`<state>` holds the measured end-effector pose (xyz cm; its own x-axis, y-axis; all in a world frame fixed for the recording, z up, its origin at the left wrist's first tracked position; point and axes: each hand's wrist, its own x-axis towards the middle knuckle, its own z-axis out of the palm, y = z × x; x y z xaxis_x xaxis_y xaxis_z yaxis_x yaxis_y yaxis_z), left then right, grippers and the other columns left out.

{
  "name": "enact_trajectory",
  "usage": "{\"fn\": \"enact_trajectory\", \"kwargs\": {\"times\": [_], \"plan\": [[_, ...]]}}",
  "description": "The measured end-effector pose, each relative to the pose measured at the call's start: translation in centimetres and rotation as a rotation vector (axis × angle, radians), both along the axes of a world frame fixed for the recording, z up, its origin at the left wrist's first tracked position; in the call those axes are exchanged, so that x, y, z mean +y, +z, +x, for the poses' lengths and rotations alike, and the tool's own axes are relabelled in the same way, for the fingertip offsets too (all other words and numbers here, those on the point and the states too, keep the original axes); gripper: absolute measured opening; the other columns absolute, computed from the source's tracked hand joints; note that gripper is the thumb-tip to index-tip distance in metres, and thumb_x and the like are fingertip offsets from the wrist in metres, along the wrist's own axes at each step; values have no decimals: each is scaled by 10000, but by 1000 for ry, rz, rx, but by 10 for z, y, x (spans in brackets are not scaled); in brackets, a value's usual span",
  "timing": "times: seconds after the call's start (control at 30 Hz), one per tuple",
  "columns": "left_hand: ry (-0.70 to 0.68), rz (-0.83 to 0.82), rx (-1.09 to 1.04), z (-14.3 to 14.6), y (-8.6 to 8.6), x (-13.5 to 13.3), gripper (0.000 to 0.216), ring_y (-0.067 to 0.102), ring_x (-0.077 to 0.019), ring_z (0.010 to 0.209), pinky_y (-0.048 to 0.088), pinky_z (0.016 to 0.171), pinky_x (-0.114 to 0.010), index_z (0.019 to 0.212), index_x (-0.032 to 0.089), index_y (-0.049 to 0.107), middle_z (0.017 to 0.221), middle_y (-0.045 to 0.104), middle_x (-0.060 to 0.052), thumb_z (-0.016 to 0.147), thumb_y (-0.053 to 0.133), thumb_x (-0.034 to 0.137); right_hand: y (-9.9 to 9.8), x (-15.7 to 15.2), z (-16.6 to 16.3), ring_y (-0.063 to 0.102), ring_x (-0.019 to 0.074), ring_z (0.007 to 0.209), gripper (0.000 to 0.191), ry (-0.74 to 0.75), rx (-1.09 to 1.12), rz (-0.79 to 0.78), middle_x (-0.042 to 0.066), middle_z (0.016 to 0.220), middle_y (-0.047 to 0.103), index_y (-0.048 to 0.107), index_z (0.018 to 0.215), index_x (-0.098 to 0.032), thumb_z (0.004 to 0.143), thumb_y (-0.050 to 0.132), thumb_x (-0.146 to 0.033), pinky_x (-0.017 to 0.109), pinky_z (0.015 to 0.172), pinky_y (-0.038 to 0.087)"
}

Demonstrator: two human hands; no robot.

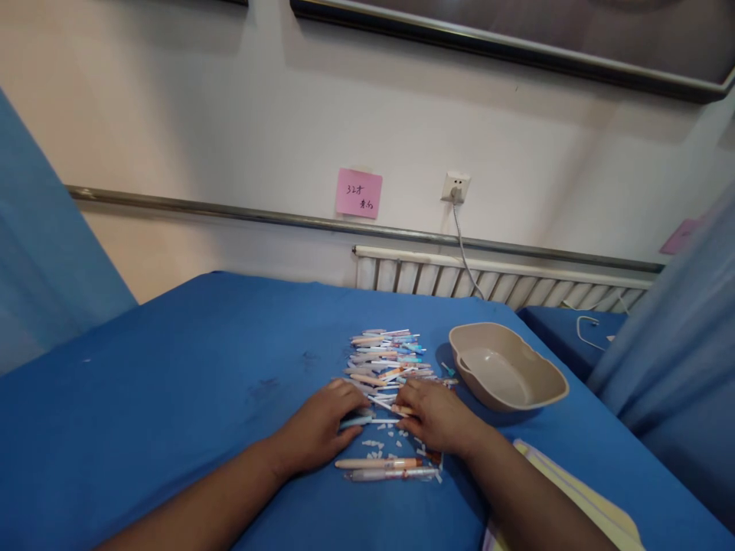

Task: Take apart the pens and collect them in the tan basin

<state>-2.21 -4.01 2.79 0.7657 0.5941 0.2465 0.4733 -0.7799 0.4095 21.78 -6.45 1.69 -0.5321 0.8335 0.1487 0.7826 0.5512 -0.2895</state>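
Observation:
My left hand (325, 421) is closed around a light blue pen barrel (357, 421), and a thin white stick (384, 421) reaches from its end towards the right. Opposite it, my right hand (433, 413) has its fingers curled, with a peach pen part (403, 411) between thumb and fingers. Beyond both hands lies a pile of pens and white sticks (382, 360), partly covered by them. Small white pieces (373, 444) are scattered just in front. Closest to me, a peach pen (379, 463) and a clear, greyish pen (390, 474) lie side by side.
A beige basin (505, 367) stands right of the pile on the blue cloth (200, 383). A yellow striped cloth (579, 493) lies under my right forearm. Behind the table are a radiator (413, 275), a plugged-in cable (462, 237) and a pink note (359, 193). Blue curtains hang at both sides.

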Motion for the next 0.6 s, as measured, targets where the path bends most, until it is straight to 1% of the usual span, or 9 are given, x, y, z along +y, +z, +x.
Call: {"fn": "enact_trajectory", "kwargs": {"times": [0.1,0.17,0.2,0.27,0.37,0.5,0.6], "plan": [[24,24,19,1,-2,1,199,500,-219,963,400,857,-346,1025,220,553,1014,583,-53,833,549,270,2,0,0,516,192,920,216,-63,-13,21,59,972,564,561,954,-189,797,602,-332,288,783,363],[41,39,32,2,-3,1,209,499,-223,970,397,858,-349,1035,220,551,1026,580,-55,835,554,281,7,-2,-1,512,195,928,238,-72,19,38,64,974,567,560,956,-182,805,592,-364,291,791,362],[41,42,34,3,-3,1,212,502,-224,961,400,850,-347,1028,218,554,1016,582,-54,832,561,298,9,-5,-2,518,187,909,251,-50,47,22,57,958,574,561,957,-182,805,591,-379,280,774,366],[30,35,27,3,-2,-1,220,510,-220,920,408,819,-336,1003,212,562,973,587,-51,828,565,345,13,-11,-6,538,157,825,267,38,92,-65,32,901,595,569,950,-188,787,606,-396,240,699,374],[34,20,-3,3,-1,-3,197,517,-206,859,414,770,-316,976,197,562,910,589,-50,852,520,345,14,-20,-15,549,136,714,285,158,67,-192,6,828,630,597,934,-200,741,641,-403,215,600,350],[62,24,-54,2,-3,-2,142,516,-195,851,406,764,-305,956,191,563,892,596,-53,877,454,237,11,-25,-24,576,155,734,294,174,-2,-198,11,835,668,613,966,-204,734,635,-383,229,604,342],[52,16,-109,1,-5,0,157,516,-188,856,402,776,-304,957,192,565,904,600,-53,884,427,204,9,-24,-24,582,156,749,266,159,-28,-189,11,850,675,621,958,-209,751,614,-377,233,605,337]]}}
